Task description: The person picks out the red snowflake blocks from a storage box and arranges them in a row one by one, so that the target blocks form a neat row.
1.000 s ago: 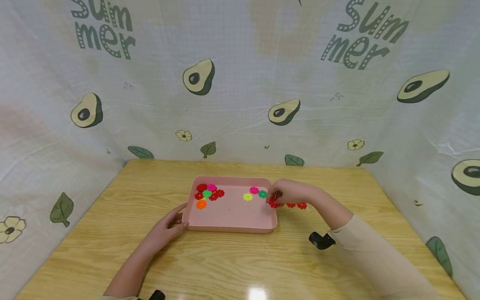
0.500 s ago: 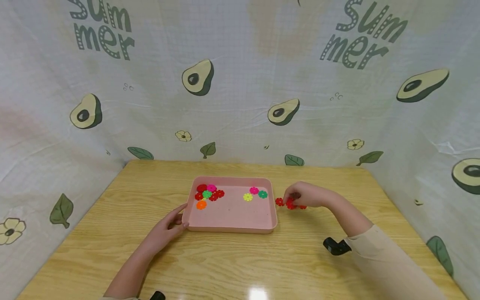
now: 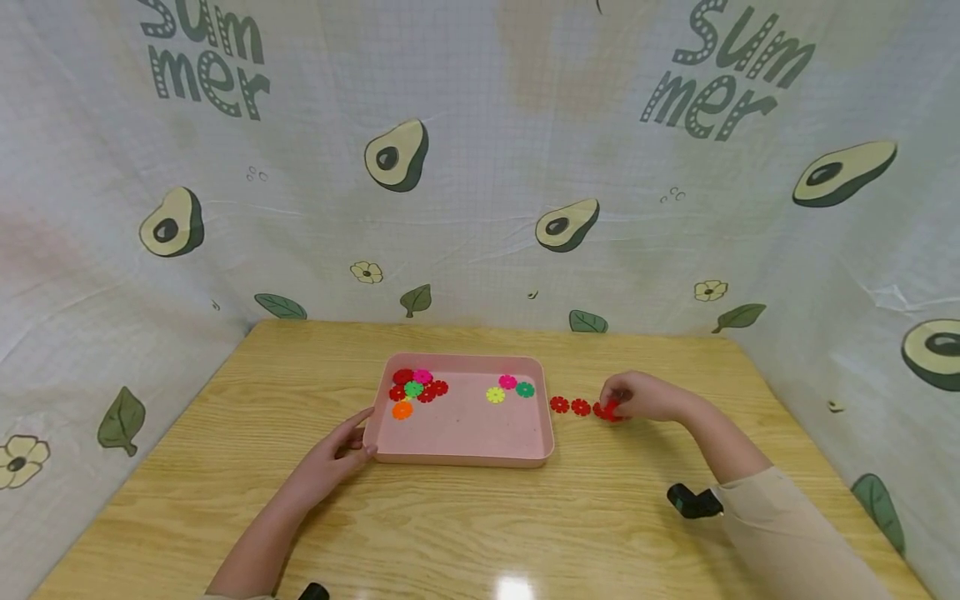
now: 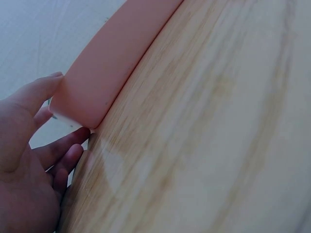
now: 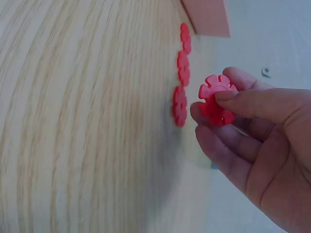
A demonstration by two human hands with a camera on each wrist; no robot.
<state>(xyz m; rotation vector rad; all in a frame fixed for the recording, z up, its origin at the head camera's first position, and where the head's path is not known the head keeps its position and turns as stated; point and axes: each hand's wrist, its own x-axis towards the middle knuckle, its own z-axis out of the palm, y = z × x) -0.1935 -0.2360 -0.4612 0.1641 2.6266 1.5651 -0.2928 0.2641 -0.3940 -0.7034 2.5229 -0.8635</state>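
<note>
My right hand [image 3: 647, 397] pinches a red notched flower-shaped plastic disc [image 5: 217, 103] between thumb and fingers. It hovers over the right end of a row of matching red discs lying on the table, among them a left disc [image 3: 559, 404] and a middle disc [image 3: 581, 407]. In the right wrist view the held disc is apart from the nearest row disc [image 5: 179, 107]. My left hand [image 3: 333, 454] rests its extended fingers against the front left corner of a pink tray [image 3: 457, 458]. The left wrist view shows its fingertips touching the tray's outer wall [image 4: 97, 82].
Inside the tray, a cluster of red discs [image 3: 426, 393] lies at left with a green disc [image 3: 414, 388], a magenta disc [image 3: 423, 377] and an orange disc [image 3: 402, 409]. A yellow disc [image 3: 496, 395], another magenta disc [image 3: 507, 382] and a teal disc [image 3: 525, 389] lie at right.
My right hand has moved right from the tray's right edge along the row, uncovering the left and middle red discs. The left hand and tray stay in place.
</note>
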